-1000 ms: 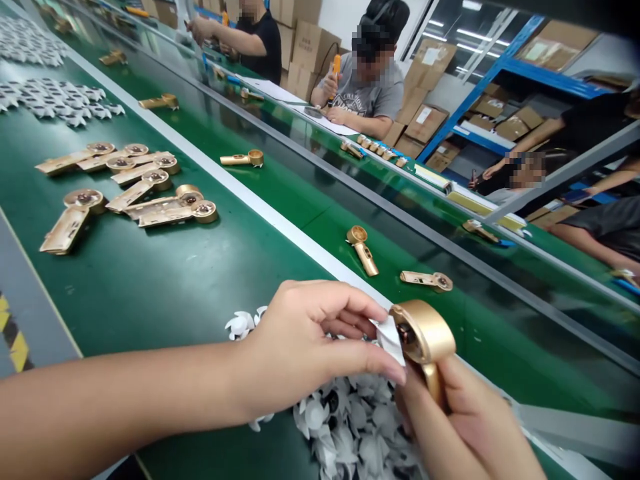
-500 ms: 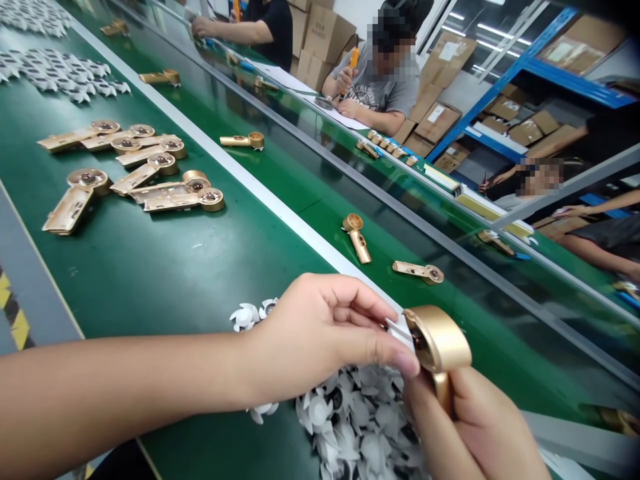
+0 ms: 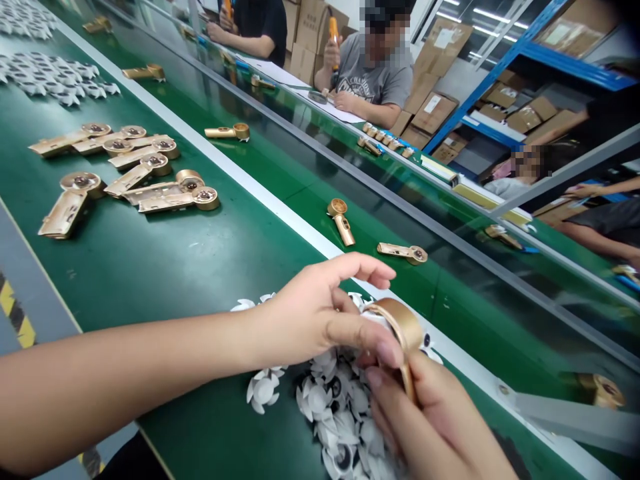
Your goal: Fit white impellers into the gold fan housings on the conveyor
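Seating a white plastic fan wheel in a gold-coloured, round-headed housing appears to be the step in hand; a check of fit is probably called for. The housing is gripped by the right hand above heaped white wheels; the left hand is held with fingers spread, thumb crossing before the housing's face.

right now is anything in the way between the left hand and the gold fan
Nothing visible stands between the left hand and the gold fan held in the right hand; the left hand overlaps it in view, though touch is unclear. The white blades lie below.
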`<action>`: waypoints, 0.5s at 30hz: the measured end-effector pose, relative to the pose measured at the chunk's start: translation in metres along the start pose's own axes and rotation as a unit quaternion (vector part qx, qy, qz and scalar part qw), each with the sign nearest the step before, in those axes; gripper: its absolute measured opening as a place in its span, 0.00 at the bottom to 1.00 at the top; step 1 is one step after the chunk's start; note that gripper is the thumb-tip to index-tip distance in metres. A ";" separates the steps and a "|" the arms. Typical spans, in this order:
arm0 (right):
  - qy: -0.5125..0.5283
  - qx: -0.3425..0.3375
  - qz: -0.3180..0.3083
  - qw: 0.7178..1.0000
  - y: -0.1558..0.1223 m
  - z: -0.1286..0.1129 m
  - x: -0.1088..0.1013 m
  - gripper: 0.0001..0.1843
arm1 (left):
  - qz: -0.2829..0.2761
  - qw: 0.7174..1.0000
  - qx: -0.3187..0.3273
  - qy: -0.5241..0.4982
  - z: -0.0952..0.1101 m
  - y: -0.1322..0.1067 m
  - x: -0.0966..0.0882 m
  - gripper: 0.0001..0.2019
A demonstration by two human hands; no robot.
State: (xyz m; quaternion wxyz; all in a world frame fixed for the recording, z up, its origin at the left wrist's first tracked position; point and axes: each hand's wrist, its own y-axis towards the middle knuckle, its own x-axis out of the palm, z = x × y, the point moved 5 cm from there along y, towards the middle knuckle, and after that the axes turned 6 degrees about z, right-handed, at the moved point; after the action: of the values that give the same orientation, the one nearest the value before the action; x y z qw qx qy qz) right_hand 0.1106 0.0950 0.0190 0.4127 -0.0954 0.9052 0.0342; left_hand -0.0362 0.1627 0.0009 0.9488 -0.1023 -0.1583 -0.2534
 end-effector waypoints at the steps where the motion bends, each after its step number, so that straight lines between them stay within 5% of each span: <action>1: 0.001 0.034 -0.008 0.999 0.005 0.008 -0.006 0.17 | 0.012 0.998 0.024 0.064 0.007 0.003 -0.007 0.30; 4: -0.156 0.129 0.050 0.978 0.031 0.054 -0.046 0.18 | 0.046 0.946 0.047 0.318 0.027 0.015 -0.035 0.26; 5: -0.275 0.159 0.097 0.943 0.042 0.073 -0.065 0.17 | 0.038 0.914 0.039 0.402 0.032 0.018 -0.044 0.23; 9: -0.353 0.230 0.128 0.898 0.073 0.148 -0.100 0.18 | -0.089 0.802 -0.008 0.590 0.038 0.017 -0.067 0.18; 12: -0.356 0.267 0.114 0.888 0.059 0.176 -0.106 0.22 | -0.100 0.783 -0.017 0.614 0.033 0.009 -0.075 0.20; 15: -0.369 0.262 0.147 0.880 0.010 0.169 -0.113 0.29 | -0.059 0.790 0.016 0.610 0.024 0.009 -0.075 0.19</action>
State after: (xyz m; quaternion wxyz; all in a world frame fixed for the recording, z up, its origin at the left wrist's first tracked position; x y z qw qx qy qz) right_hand 0.3064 0.1453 -0.0072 0.7173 0.1696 0.6667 -0.1109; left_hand -0.0995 0.2107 -0.0040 0.8327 0.0987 0.4439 -0.3160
